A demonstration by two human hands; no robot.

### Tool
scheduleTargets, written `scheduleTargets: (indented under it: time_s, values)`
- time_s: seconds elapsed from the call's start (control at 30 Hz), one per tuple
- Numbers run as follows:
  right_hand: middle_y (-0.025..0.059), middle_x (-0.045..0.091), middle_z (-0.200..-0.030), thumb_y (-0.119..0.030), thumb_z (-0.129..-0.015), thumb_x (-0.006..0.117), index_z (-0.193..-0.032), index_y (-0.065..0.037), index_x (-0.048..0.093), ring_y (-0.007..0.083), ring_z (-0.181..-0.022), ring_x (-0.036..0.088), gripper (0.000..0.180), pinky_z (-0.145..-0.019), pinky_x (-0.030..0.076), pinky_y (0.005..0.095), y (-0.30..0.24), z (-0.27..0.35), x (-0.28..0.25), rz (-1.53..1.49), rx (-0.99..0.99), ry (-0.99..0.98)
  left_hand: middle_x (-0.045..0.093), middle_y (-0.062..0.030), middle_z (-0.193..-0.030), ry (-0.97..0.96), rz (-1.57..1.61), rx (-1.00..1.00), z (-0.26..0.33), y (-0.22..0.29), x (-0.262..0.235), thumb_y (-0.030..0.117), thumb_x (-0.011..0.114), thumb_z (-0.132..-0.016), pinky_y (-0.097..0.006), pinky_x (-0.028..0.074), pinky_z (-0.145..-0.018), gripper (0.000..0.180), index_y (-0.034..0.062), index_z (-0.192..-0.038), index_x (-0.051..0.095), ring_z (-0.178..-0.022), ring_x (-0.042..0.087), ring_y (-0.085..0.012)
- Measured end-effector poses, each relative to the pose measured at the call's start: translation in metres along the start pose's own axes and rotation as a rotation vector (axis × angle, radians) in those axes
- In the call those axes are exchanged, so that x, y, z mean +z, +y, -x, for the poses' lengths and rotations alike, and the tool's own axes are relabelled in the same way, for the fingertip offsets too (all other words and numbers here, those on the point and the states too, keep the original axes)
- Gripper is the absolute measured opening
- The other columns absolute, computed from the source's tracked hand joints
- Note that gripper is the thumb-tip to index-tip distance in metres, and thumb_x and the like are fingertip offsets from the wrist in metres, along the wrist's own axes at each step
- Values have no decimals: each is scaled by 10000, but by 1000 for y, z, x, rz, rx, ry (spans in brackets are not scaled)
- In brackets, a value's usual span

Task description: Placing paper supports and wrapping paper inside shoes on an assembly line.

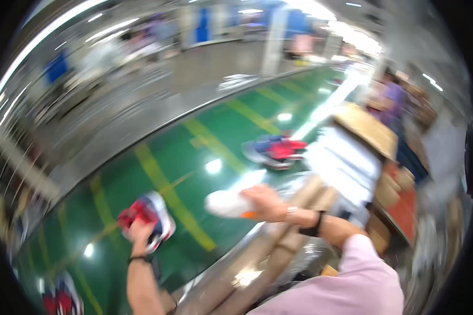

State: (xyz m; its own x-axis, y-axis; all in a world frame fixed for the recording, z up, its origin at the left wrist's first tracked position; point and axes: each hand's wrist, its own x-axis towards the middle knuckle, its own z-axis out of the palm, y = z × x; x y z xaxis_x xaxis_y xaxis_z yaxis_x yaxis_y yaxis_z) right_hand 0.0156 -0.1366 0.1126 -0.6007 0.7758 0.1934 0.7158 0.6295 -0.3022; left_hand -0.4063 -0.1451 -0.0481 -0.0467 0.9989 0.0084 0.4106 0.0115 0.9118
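Observation:
My left hand [141, 231] is closed on a navy and red sports shoe [163, 212] with a white sole, over the green conveyor belt [186, 173]. Whether that shoe touches the belt I cannot tell. My right hand [265, 202] grips a white, rounded, elongated object [223, 203] with a small orange patch by the fingers; blur hides its exact kind. It is held above the belt's near edge. Farther along the belt, beyond my right hand, lie navy and red shoes [276, 151]. Another such shoe [63, 296] sits at the lower left.
Yellow stripes cross the belt. Brown padded rails [278, 244] run along its near side. To the right stand an open cardboard box [365, 128] with white contents and a red-brown surface [402, 212]. People [391, 100] are blurred farther up the line.

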Motion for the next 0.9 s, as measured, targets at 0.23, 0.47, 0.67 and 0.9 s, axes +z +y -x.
scheduleTargets:
  time_s: [0.23, 0.47, 0.67, 0.9]
  values:
    - [143, 572, -970, -187, -635, 742, -1112, -41, 503, 302, -894, 527, 553, -807, 433, 396, 91, 72, -77, -34, 263, 110, 601, -201, -1059, 155, -630, -523, -87, 123, 169, 320, 687, -669, -417, 458, -859, 473, 13, -1018, 597, -1001, 575, -337]
    - [127, 593, -924, -279, -608, 764, -1006, -53, 564, 289, -837, 571, 500, -777, 447, 388, 212, 54, -63, -55, 188, 134, 620, -168, -984, -120, -553, -247, -145, 147, 296, 410, 588, -763, -413, 457, -791, 441, 34, -993, 603, -942, 583, -316]
    - [226, 583, -837, -139, -636, 722, -1074, -16, 418, 378, -805, 575, 548, -708, 437, 425, 224, 4, -55, -367, 259, -83, 589, -124, -643, 408, -503, -196, -121, 188, 288, 330, 704, -687, -433, 468, -629, 326, 43, -691, 548, -645, 592, -333]
    - [219, 583, -699, -132, -599, 721, -973, -11, 381, 405, -707, 586, 519, -623, 454, 457, 177, -58, 13, -303, 107, -236, 584, -175, -753, 415, -416, -47, -134, 133, 269, 204, 723, -680, -419, 458, -675, 334, -16, -810, 509, -734, 576, -369]
